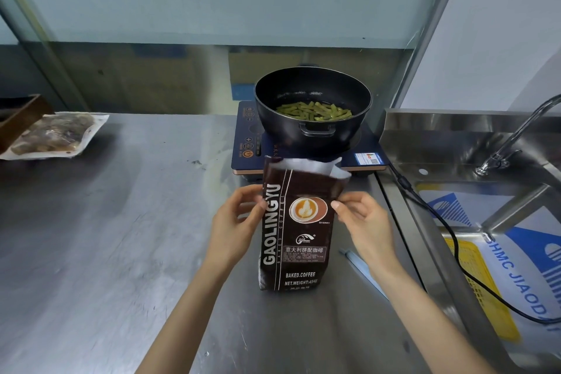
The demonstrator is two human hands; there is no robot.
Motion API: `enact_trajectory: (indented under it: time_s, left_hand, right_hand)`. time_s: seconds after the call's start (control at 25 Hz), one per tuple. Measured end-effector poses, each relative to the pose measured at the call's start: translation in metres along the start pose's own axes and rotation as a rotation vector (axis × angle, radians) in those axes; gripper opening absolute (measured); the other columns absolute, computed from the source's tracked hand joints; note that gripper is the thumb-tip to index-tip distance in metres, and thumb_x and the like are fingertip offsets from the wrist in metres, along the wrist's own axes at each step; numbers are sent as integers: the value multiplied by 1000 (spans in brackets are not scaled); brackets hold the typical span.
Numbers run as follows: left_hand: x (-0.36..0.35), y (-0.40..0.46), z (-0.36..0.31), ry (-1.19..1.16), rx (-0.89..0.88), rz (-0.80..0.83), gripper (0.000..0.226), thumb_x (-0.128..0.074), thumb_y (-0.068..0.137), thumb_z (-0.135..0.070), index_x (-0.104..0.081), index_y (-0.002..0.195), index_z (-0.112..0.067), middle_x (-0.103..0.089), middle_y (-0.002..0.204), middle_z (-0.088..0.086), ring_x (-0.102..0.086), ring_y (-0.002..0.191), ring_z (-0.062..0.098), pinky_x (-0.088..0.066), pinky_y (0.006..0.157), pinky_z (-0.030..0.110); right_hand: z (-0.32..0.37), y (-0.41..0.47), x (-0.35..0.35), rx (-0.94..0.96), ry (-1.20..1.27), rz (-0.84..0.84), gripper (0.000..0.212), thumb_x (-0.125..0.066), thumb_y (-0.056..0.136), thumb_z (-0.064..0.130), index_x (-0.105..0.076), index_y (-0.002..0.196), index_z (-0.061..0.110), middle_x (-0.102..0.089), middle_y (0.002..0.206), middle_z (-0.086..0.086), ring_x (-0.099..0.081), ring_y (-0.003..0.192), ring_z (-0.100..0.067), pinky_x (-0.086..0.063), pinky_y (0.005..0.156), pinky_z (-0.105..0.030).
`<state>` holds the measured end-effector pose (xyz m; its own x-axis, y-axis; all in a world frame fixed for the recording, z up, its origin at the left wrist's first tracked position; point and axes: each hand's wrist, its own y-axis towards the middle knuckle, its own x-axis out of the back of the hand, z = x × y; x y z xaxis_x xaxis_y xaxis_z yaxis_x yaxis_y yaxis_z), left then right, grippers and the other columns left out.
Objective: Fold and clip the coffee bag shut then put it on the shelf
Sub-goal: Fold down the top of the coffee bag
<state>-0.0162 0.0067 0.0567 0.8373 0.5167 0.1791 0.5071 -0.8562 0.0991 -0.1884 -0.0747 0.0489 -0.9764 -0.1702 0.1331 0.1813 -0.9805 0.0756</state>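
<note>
A dark brown coffee bag [299,240] with white lettering stands upright on the steel counter, its top open and showing the silver lining. My left hand [235,220] pinches the bag's left edge in its upper part. On the opposite edge, at about the same height, my right hand [362,222] grips the bag. A pale blue clip [362,272] lies flat on the counter just right of the bag, partly hidden behind my right forearm. No shelf is visible.
Behind the bag a black pot [312,106] of green beans sits on a blue induction cooker [306,150], whose black cable [449,228] runs right. A sink with a faucet [516,136] is at the right. A sealed food pack [54,135] and brown tray [18,118] lie far left.
</note>
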Motion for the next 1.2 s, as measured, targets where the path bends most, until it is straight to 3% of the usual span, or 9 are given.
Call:
enact_trajectory:
  time_s: [0.16, 0.36, 0.48, 0.64, 0.84, 0.96, 1.08, 1.2]
  left_hand:
    - [-1, 0, 2, 20, -1, 10, 14, -51, 86, -11, -61, 91, -19, -63, 86, -5, -59, 74, 0, -45, 63, 2]
    - [-1, 1, 1, 15, -40, 36, 17, -50, 86, -8, -62, 86, -20, -62, 81, -11, -56, 65, -12, -43, 62, 2]
    - [0, 1, -1, 21, -55, 46, 24, -48, 86, -4, -62, 83, -24, -62, 80, -11, -55, 67, -12, -41, 62, 1]
    - [2, -1, -1, 37, -64, 57, 34, -47, 86, 0, -59, 74, -30, -62, 79, -13, -56, 66, -13, -41, 62, 1]
    - [5, 1, 2, 24, -40, 75, 36, -48, 86, -2, -61, 73, -33, -67, 68, -25, -59, 68, -10, -43, 66, 2]
    - [6, 1, 3, 19, -15, 92, 33, -49, 86, -7, -63, 77, -35, -67, 68, -33, -59, 72, -8, -47, 77, 15]
    - [8, -3, -1, -3, 1, 110, 27, -46, 88, -15, -64, 82, -34, -69, 74, -28, -60, 78, -8, -46, 84, 23]
    - [10, -5, -5, -37, 31, 138, 21, -45, 89, -24, -64, 89, -30, -68, 89, -16, -61, 89, -1, -46, 87, 22]
  right_hand:
    - [2, -2, 1, -14, 29, -7, 19, -63, 79, 8, -55, 73, 24, -66, 75, 2, -61, 74, -9, -47, 74, -22]
    - [3, -2, 0, 44, 18, 36, 30, -58, 81, 2, -56, 79, 31, -66, 84, 7, -61, 79, 2, -47, 69, -4]
    - [5, -2, -2, 84, 31, 76, 39, -52, 79, -11, -59, 80, 28, -64, 84, 9, -61, 71, 11, -46, 69, -3]
    - [5, -4, -1, 95, 60, 126, 55, -38, 71, -27, -60, 75, 23, -63, 83, 5, -61, 71, 11, -47, 69, -5]
    - [13, -5, 7, 21, 32, 218, 40, -36, 87, -7, -62, 81, 23, -64, 85, 8, -60, 72, 11, -47, 67, -5]
    - [16, -6, 8, -45, 58, 239, 31, -35, 93, 14, -62, 83, 24, -65, 83, 13, -60, 73, 9, -44, 59, -2]
    - [16, -6, 10, -62, 39, 248, 29, -36, 92, 32, -63, 83, 30, -66, 84, 15, -61, 83, 2, -48, 65, -6]
    - [13, -5, 15, -60, 29, 307, 23, -40, 91, 29, -63, 93, 28, -65, 98, 10, -59, 97, -7, -47, 78, -15]
